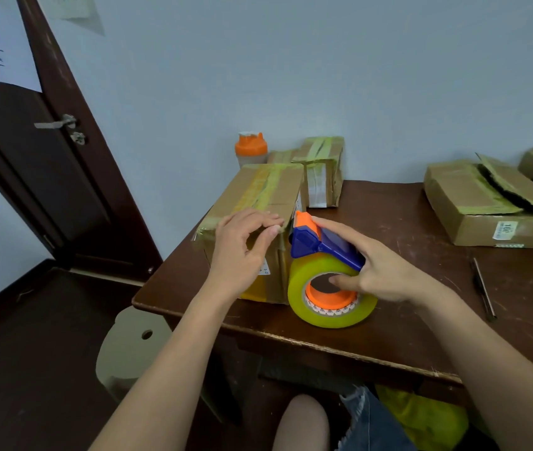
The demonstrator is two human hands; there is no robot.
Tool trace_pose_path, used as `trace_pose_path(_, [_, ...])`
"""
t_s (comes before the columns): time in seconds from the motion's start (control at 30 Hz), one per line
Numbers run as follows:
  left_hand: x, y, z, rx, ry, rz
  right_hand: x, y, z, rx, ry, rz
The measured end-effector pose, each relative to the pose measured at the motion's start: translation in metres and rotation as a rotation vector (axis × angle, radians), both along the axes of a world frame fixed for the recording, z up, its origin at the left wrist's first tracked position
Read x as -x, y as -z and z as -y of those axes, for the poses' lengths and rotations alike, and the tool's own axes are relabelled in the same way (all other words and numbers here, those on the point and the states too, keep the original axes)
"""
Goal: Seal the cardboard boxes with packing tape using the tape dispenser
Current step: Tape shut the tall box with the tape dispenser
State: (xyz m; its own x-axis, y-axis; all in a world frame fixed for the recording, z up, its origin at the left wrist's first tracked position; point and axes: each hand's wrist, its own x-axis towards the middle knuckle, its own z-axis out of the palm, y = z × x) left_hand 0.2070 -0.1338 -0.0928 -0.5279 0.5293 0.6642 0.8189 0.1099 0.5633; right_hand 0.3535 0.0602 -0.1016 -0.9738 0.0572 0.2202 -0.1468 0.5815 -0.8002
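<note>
Tape dispenser (325, 247), blue and orange with a fat yellow roll of tape (332, 292), sits near the front edge of the brown table (405, 288), and the right hand (379, 271) holds it with the thumb poked in the roll's hole and the fingers curled over the blue top. At 9 o'clock from it, just beside it, stands a taped cardboard box (258, 203), and the left hand (242, 252) rests on that box's near top edge with loosely bent fingers. At 12 o'clock stands a smaller taped box (322, 170) by an orange-lidded bottle (250, 149), at 2 o'clock lies a box with a torn flap (486, 203), and at 3 o'clock lies a pen (483, 284).
</note>
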Motion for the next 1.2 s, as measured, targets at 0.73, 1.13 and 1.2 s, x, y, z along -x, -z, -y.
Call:
trace_pose_path(0.73, [-0.011,-0.015,-0.006,0.113,-0.040,0.061,-0.062,-0.029,-0.026,-0.514,0.109,0.126])
trace_pose_path(1.13, [-0.007,-0.009,0.008,0.431,-0.112,-0.271,-0.037,-0.083,0.011,-0.882,0.115,0.359])
trace_pose_path(1.2, [-0.005,-0.007,0.008,0.375,-0.114,-0.282,-0.029,-0.092,0.018,-0.908,0.105,0.407])
